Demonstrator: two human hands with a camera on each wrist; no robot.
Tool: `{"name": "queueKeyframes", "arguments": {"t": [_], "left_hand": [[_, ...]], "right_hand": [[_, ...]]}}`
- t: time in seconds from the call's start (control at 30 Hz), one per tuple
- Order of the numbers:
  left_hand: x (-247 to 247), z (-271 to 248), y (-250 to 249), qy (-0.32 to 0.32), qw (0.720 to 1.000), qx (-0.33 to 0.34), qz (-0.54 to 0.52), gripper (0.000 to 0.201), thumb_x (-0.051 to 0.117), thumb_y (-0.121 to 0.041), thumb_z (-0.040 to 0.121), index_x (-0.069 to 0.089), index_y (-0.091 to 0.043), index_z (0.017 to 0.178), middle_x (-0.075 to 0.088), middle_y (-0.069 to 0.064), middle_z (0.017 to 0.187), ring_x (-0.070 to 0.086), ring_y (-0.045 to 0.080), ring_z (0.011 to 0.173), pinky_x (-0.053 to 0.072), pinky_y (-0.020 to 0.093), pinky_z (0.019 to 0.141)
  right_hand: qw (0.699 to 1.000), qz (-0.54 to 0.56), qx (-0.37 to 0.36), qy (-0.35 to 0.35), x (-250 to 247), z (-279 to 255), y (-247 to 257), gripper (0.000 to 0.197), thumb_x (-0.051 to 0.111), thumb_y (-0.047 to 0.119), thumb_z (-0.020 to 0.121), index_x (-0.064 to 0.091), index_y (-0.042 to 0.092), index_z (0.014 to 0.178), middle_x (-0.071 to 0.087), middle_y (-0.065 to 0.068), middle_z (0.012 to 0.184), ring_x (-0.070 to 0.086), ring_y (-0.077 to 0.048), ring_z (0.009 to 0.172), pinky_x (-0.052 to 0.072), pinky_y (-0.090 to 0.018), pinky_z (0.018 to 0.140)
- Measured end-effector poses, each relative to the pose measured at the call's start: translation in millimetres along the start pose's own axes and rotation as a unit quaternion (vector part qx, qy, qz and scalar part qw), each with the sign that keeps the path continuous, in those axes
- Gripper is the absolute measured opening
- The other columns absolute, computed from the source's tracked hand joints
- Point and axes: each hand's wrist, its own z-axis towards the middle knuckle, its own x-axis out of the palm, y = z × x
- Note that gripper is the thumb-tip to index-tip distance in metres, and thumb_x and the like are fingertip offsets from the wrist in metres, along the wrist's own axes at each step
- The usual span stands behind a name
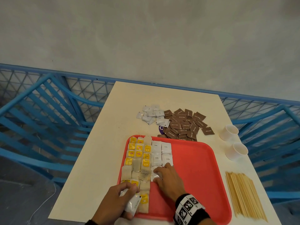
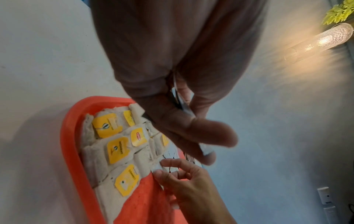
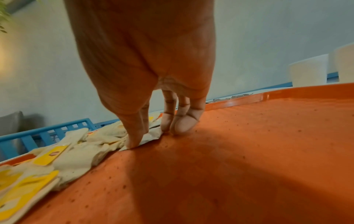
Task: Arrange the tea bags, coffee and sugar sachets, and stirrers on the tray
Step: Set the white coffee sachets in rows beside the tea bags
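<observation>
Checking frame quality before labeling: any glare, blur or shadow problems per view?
Head: even light, sharp on the tray, edges bowed by the wide lens. Left wrist: wall lamp flares, left hand close and soft. Right wrist: right hand throws a broad shadow across the tray, foreground tea bags blurred.

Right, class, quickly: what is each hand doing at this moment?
Left hand: grips spare white sachets.
Right hand: fingertips press a white sachet onto the tray.

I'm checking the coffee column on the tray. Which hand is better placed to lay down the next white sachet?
Probably the right hand: its fingertips rest on the sachet just placed below the coffee rows. The left hand grips spare sachets, so it supplies.
</observation>
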Motion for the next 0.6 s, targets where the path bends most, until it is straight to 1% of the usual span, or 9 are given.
{"name": "queueKeyframes", "arguments": {"t": [0.1, 0.2, 0.23, 0.3, 0.37, 0.43, 0.47, 0.53, 0.6], "left_hand": [[0.0, -1.1, -0.7, 0.000, 1.000, 0.001, -0.006, 0.020, 0.069, -0.029, 0.091, 0.077, -0.012, 0.083, 0.069, 0.017, 0.089, 0.067, 0.027, 0.062, 0.053, 0.032, 0.048], [0.1, -1.3, -1.7, -0.004, 1.000, 0.001, -0.014, 0.020, 0.069, -0.028, 0.091, 0.077, -0.013, 0.081, 0.069, 0.020, 0.091, 0.066, 0.027, 0.061, 0.052, 0.031, 0.047], [0.3, -0.8, -1.9, -0.004, 1.000, 0.000, -0.021, 0.020, 0.069, -0.028, 0.091, 0.077, -0.013, 0.080, 0.069, 0.021, 0.092, 0.066, 0.027, 0.061, 0.052, 0.031, 0.046], [2.3, -0.2, -3.4, -0.008, 0.999, -0.004, -0.032, 0.021, 0.068, -0.026, 0.091, 0.077, -0.010, 0.081, 0.069, 0.019, 0.092, 0.067, 0.023, 0.059, 0.052, 0.031, 0.045], [6.9, -0.5, -7.8, -0.006, 0.999, 0.000, -0.044, 0.022, 0.067, -0.024, 0.092, 0.075, -0.004, 0.085, 0.069, 0.016, 0.090, 0.068, 0.019, 0.057, 0.052, 0.030, 0.044], [13.4, -0.4, -14.4, 0.004, 0.998, 0.008, -0.065, 0.025, 0.067, -0.024, 0.092, 0.072, 0.001, 0.089, 0.070, 0.013, 0.086, 0.068, 0.020, 0.059, 0.052, 0.029, 0.044], [16.7, -0.3, -18.4, 0.010, 0.997, 0.011, -0.078, 0.026, 0.067, -0.025, 0.092, 0.071, 0.001, 0.091, 0.071, 0.011, 0.083, 0.069, 0.022, 0.060, 0.053, 0.029, 0.045], [23.1, 2.4, -25.0, 0.018, 0.995, 0.018, -0.092, 0.026, 0.066, -0.026, 0.092, 0.070, -0.001, 0.094, 0.071, 0.008, 0.080, 0.070, 0.025, 0.065, 0.054, 0.029, 0.047], [31.4, 7.1, -31.1, 0.013, 0.995, 0.029, -0.094, 0.022, 0.066, -0.025, 0.093, 0.070, -0.003, 0.096, 0.070, 0.008, 0.084, 0.071, 0.026, 0.069, 0.056, 0.030, 0.049]], "right_hand": [[1.000, 0.005, 0.014, -0.001, -3.2, -0.8, 2.2, 0.034, 0.058, 0.038, 0.092, 0.059, 0.033, 0.125, 0.048, 0.002, 0.116, 0.050, -0.018, 0.116, 0.046, -0.033, 0.088], [0.998, 0.044, 0.033, -0.034, -10.9, -0.4, -2.6, 0.029, 0.058, 0.041, 0.092, 0.062, 0.030, 0.119, 0.053, 0.002, 0.111, 0.056, -0.018, 0.105, 0.045, -0.031, 0.082], [0.997, 0.057, 0.040, -0.044, -12.9, 0.1, -6.0, 0.025, 0.057, 0.040, 0.093, 0.063, 0.028, 0.113, 0.056, 0.003, 0.107, 0.057, -0.018, 0.101, 0.045, -0.030, 0.081], [0.993, 0.075, 0.053, -0.070, -16.4, 0.3, -13.1, 0.015, 0.052, 0.034, 0.095, 0.064, 0.024, 0.093, 0.062, 0.004, 0.095, 0.058, -0.017, 0.090, 0.047, -0.031, 0.076], [0.987, 0.100, 0.076, -0.098, -22.1, -1.7, -19.5, 0.026, 0.044, 0.025, 0.098, 0.052, 0.022, 0.073, 0.060, 0.005, 0.077, 0.053, -0.016, 0.075, 0.042, -0.031, 0.064], [0.978, 0.126, 0.104, -0.128, -36.6, -6.9, -23.2, 0.038, 0.039, 0.020, 0.102, 0.039, 0.020, 0.065, 0.049, 0.007, 0.063, 0.042, -0.011, 0.061, 0.029, -0.029, 0.057], [0.974, 0.137, 0.113, -0.144, -44.7, -9.1, -26.6, 0.042, 0.039, 0.019, 0.103, 0.035, 0.019, 0.062, 0.044, 0.007, 0.058, 0.036, -0.009, 0.055, 0.025, -0.028, 0.054], [0.970, 0.147, 0.112, -0.157, -56.2, -14.5, -34.8, 0.049, 0.045, 0.026, 0.104, 0.033, 0.017, 0.058, 0.036, 0.007, 0.052, 0.028, -0.006, 0.048, 0.029, -0.026, 0.050], [0.975, 0.156, 0.090, -0.131, -63.1, -24.5, -35.5, 0.050, 0.053, 0.034, 0.101, 0.043, 0.013, 0.057, 0.041, 0.007, 0.051, 0.031, -0.005, 0.047, 0.032, -0.021, 0.051]]}}
